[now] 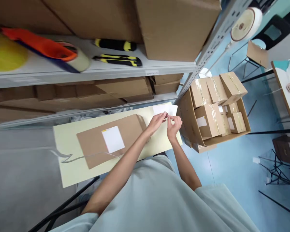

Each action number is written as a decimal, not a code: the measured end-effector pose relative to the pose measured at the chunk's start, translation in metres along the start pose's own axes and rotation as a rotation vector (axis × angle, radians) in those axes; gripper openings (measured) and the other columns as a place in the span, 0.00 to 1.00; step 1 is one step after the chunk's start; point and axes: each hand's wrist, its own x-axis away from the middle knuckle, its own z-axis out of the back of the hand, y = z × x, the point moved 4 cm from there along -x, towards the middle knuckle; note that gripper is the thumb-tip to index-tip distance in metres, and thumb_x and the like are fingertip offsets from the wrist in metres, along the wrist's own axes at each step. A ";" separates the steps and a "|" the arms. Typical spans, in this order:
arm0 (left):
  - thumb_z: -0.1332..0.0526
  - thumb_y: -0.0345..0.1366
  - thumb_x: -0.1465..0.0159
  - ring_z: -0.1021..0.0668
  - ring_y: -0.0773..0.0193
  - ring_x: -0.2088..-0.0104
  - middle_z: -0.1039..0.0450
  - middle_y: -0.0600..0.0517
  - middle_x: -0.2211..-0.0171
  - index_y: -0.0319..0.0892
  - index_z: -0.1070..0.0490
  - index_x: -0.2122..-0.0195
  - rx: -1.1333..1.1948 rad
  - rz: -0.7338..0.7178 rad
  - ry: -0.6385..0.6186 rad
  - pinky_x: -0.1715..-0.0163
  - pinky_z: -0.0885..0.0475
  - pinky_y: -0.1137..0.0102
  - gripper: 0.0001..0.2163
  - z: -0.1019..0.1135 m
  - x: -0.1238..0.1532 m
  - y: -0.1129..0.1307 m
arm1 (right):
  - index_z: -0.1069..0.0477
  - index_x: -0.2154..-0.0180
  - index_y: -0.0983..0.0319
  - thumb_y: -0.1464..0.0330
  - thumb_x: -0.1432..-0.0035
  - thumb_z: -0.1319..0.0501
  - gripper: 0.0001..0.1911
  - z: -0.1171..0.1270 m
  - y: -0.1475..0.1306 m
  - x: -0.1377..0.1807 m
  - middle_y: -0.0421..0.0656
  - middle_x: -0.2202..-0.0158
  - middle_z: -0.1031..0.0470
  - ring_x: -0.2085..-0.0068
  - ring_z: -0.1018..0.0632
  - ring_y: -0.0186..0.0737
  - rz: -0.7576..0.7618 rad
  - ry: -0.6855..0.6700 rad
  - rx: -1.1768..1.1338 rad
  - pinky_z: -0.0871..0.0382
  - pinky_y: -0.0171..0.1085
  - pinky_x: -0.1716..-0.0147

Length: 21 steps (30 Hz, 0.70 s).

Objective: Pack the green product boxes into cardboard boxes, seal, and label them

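Note:
My left hand (pixel 156 122) and my right hand (pixel 174 126) meet fingertip to fingertip over the right end of a pale yellow board (pixel 70 174). Both are closed in a pinch; whatever lies between the fingertips is too small to make out. Just beyond them are white paper sheets (pixel 159 109), partly behind the fingers; whether the fingers touch the paper cannot be told. Left of my hands, a flat brown cardboard package (pixel 91 141) lies on the board. It bears a white label (pixel 113 139) with a small yellow mark, and my left forearm hides part of its right end.
A metal shelf (pixel 159 67) runs above the board, holding two box cutters (pixel 118 60), an orange-and-blue tape dispenser (pixel 55 53) and large cartons (pixel 178 29). To the right, an open carton (pixel 190 119) holds several taped boxes (pixel 209 120). A white fan (pixel 246 24) stands behind.

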 end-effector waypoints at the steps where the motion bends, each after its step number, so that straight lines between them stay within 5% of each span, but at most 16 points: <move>1: 0.38 0.68 0.34 0.17 0.51 0.47 0.17 0.43 0.52 0.42 0.22 0.56 0.095 0.012 0.024 0.43 0.21 0.61 0.31 0.009 0.021 0.004 | 0.21 0.60 0.58 0.62 0.24 0.42 0.14 -0.003 -0.016 0.014 0.50 0.54 0.19 0.49 0.22 0.50 0.092 -0.078 0.047 0.31 0.49 0.43; 4: 0.29 0.65 0.40 0.17 0.56 0.55 0.18 0.48 0.61 0.42 0.24 0.62 0.231 0.031 0.155 0.49 0.20 0.64 0.27 0.045 0.079 0.008 | 0.20 0.60 0.57 0.65 0.24 0.41 0.12 -0.017 -0.061 0.057 0.50 0.55 0.19 0.49 0.22 0.52 0.313 -0.226 0.122 0.33 0.48 0.46; 12: 0.30 0.70 0.45 0.15 0.53 0.62 0.17 0.47 0.67 0.43 0.20 0.66 0.165 0.007 0.434 0.55 0.17 0.60 0.31 0.169 0.188 -0.015 | 0.18 0.45 0.55 0.60 0.24 0.38 0.14 -0.047 -0.151 0.154 0.50 0.48 0.18 0.46 0.22 0.52 0.672 -0.452 0.051 0.31 0.48 0.45; 16: 0.26 0.69 0.50 0.14 0.51 0.63 0.15 0.45 0.67 0.42 0.18 0.67 0.134 0.022 0.422 0.60 0.15 0.60 0.31 0.222 0.231 -0.021 | 0.21 0.41 0.61 0.55 0.32 0.31 0.24 -0.044 -0.175 0.161 0.55 0.40 0.21 0.39 0.24 0.56 0.575 -0.391 -0.074 0.31 0.51 0.39; 21: 0.22 0.61 0.50 0.14 0.53 0.65 0.14 0.45 0.66 0.42 0.16 0.69 0.118 -0.064 0.303 0.63 0.15 0.62 0.25 0.276 0.268 -0.009 | 0.19 0.63 0.59 0.48 0.38 0.32 0.20 -0.058 -0.194 0.185 0.47 0.60 0.15 0.58 0.18 0.48 0.281 -0.710 -0.278 0.24 0.44 0.54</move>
